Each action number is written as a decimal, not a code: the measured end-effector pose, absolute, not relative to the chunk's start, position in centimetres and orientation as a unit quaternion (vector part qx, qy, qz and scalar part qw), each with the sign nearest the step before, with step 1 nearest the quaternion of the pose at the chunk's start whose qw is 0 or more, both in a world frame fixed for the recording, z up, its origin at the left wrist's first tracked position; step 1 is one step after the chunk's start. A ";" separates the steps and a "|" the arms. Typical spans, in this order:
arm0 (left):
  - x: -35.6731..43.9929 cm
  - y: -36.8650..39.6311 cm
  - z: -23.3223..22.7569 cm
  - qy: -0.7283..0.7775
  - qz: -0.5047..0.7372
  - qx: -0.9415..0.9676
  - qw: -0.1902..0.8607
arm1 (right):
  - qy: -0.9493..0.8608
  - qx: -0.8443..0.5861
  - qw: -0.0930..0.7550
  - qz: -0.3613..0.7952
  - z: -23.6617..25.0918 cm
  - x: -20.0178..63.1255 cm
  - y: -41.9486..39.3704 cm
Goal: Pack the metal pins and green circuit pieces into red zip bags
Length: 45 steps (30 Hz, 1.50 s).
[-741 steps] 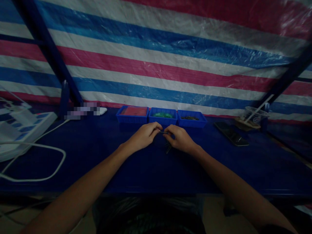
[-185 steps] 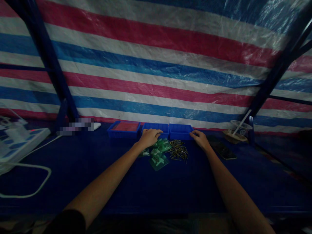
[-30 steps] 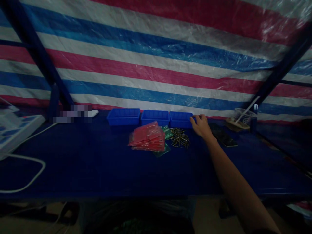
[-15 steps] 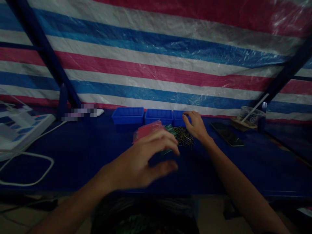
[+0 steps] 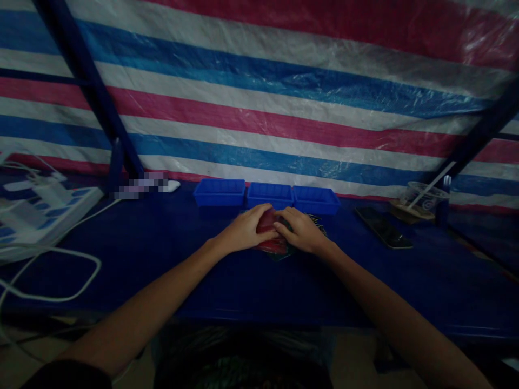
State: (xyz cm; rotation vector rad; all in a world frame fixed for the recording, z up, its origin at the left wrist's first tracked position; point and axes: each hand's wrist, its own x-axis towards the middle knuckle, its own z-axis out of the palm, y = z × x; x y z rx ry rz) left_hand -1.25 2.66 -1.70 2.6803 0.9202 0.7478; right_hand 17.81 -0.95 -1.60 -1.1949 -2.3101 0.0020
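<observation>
My left hand (image 5: pixel 245 229) curls around the left side of a stack of red plastic bags (image 5: pixel 267 222), thumb in front and fingers behind. Against the right side of the same stack, my right hand (image 5: pixel 302 231) is closed, thumb and fingertips pressing at its edge. A dark green piece (image 5: pixel 281 254), perhaps plastic, shows beneath the red bags; the hands hide most of it. Thin screw-like metal pieces (image 5: pixel 317 219) peek out behind my right hand, largely covered.
Three blue bins (image 5: pixel 219 192) line the back of the blue table (image 5: pixel 243 286). On the right lie a phone (image 5: pixel 383 227) and a plastic cup with a straw (image 5: pixel 424 197). A white power strip (image 5: pixel 68 216) and cables are on the left. Striped sheeting (image 5: pixel 284 113) hangs behind.
My left hand has moved forward onto the red bags. My right hand has come back from the right bin, moving left, and now meets the bags; it covers most of the metal pieces.
</observation>
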 end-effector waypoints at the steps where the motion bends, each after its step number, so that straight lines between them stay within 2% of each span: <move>1: -1.6 2.8 -1.4 0.301 0.262 0.910 0.117 | -0.858 -0.441 0.264 0.007 -1.7 17.8 -0.9; 7: -2.6 3.6 -0.5 0.304 0.343 0.885 0.084 | -0.850 -0.443 0.283 0.011 -1.6 18.0 -0.7; 10: -2.9 3.9 0.1 0.384 0.453 0.802 0.061 | -0.778 -0.518 0.352 0.057 -0.6 17.0 -0.2; 12: -3.4 4.2 0.6 0.416 0.520 0.743 0.068 | -0.715 -0.558 0.396 0.139 0.2 15.4 0.3; 15: -4.2 4.6 1.2 0.426 0.572 0.697 0.068 | -0.669 -0.538 0.442 0.259 0.6 12.3 1.4; 18: -4.8 5.0 1.4 0.432 0.590 0.678 0.065 | -0.655 -0.512 0.483 0.275 -0.1 10.0 2.4; 21: -5.0 5.3 1.3 0.418 0.613 0.660 0.117 | -0.616 -0.511 0.536 0.269 -0.8 9.7 3.0; 27: -4.1 4.6 1.2 0.370 0.566 0.675 0.295 | -0.602 -0.440 0.563 0.354 -1.4 11.4 2.2; 32: -3.5 3.6 1.5 0.341 0.529 0.726 0.278 | -0.554 -0.414 0.589 0.418 -1.5 11.6 1.7; 35: -3.7 3.5 1.8 0.335 0.494 0.743 0.301 | -0.535 -0.404 0.602 0.435 -1.1 11.8 1.5; 38: -4.1 3.7 2.2 0.332 0.463 0.766 0.298 | -0.554 -0.411 0.585 0.426 -0.7 12.0 1.2; 41: -4.7 4.1 2.2 0.338 0.483 0.758 0.279 | -0.593 -0.395 0.568 0.412 -0.6 12.1 1.1; 45: -4.8 4.4 2.0 0.351 0.515 0.732 0.277 | -0.616 -0.395 0.589 0.344 -0.6 11.9 1.2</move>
